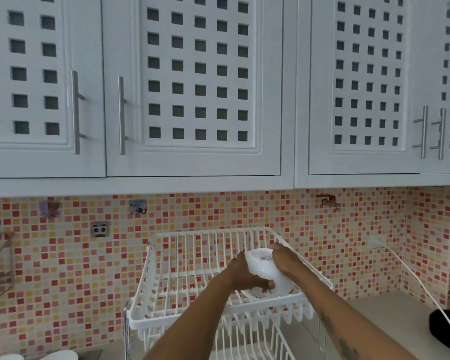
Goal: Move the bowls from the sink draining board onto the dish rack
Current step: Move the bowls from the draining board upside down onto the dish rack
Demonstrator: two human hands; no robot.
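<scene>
Both hands on one white bowl (264,271), held tilted over the upper tier of the white dish rack (192,279). Left hand (244,275) grips from the left side: fingers (266,284) wrapped under the bowl's lower wall, thumb side up near the base. Right hand (283,261) grips from the right, fingers curled over the base end. Bowl's base points up and away, with a printed label just between the two sets of fingers. Its rim sits below the left fingers, touching or just above the rack's front wires; can't tell which. Rack's lower tier (247,341) is under both forearms. Two more white bowls (37,355) at bottom-left, well apart from the fingers, cropped by the frame edge. Grey worktop (390,307) right of the right forearm, white cable (416,279) running across it.
</scene>
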